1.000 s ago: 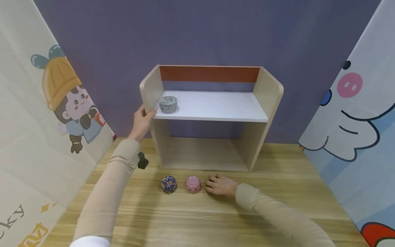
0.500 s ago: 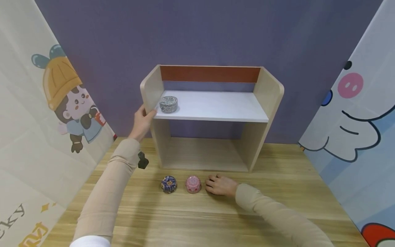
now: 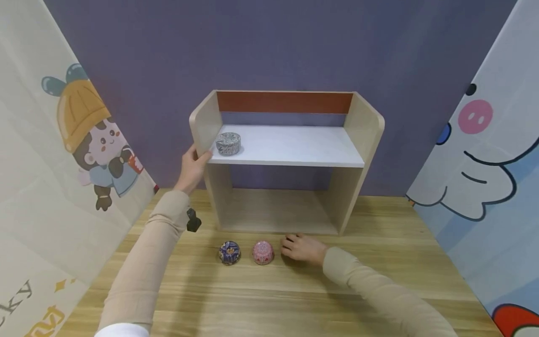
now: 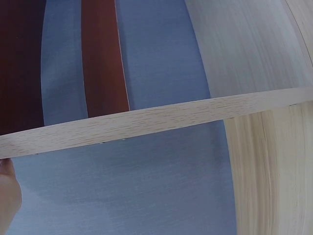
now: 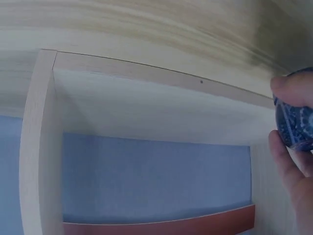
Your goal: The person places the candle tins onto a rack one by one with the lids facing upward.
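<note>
My left hand [image 3: 193, 171] grips the front edge of the left side panel of a small wooden shelf [image 3: 294, 146]. In the left wrist view only a bit of that hand [image 4: 9, 196] shows, under the panel's edge. A round grey-patterned tin [image 3: 228, 143] sits on the white upper board, close to my left thumb. My right hand [image 3: 304, 248] is just in front of the shelf, holding a dark blue patterned tin [image 5: 297, 120] between thumb and fingers; the head view hides this tin beneath the hand. Left of it stand a pink patterned tin [image 3: 263, 252] and a purple-blue floral tin [image 3: 229, 252].
The shelf stands on a wood-grain table [image 3: 252, 304], its lower compartment [image 3: 278, 210] facing me. A small black object [image 3: 193, 221] shows beside my left sleeve. Behind is a blue-grey backdrop [image 3: 286, 47], with printed cloths at both sides.
My right hand has risen slightly toward the shelf, its fingers more curled. The left hand keeps its place on the panel; the head view has shifted a little.
</note>
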Demonstrator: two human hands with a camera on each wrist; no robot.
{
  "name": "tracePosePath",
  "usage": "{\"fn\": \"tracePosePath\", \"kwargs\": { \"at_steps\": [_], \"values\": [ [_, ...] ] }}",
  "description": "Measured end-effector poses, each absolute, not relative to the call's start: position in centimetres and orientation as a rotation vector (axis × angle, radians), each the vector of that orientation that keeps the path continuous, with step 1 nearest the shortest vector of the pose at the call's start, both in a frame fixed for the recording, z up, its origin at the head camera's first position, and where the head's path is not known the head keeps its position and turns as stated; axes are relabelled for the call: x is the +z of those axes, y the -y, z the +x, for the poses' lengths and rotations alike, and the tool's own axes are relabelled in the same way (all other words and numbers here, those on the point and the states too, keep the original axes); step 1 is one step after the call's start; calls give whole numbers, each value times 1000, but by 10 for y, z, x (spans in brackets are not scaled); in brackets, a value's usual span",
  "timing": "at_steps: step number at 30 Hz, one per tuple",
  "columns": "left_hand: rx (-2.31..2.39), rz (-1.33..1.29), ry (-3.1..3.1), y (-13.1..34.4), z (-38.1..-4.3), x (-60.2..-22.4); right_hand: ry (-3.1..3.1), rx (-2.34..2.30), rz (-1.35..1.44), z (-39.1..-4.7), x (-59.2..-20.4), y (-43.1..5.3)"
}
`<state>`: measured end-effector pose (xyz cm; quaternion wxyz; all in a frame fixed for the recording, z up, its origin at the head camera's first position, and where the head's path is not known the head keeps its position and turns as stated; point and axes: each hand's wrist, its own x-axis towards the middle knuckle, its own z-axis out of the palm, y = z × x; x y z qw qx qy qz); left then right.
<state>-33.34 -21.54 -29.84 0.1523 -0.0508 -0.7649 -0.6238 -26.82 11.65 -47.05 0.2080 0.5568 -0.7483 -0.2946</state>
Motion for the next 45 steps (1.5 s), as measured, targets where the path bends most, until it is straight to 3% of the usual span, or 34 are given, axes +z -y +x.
{"fn": "tracePosePath", "kwargs": {
  "at_steps": [21, 45],
  "values": [
    [-1777, -136, 2199, 216, -334, -299, 2525, -28, 1511, -269, -460, -122],
    [-1771, -141, 2192, 216, -335, -300, 2668, 932, 1210, -268, -458, -114]
  ]
}}
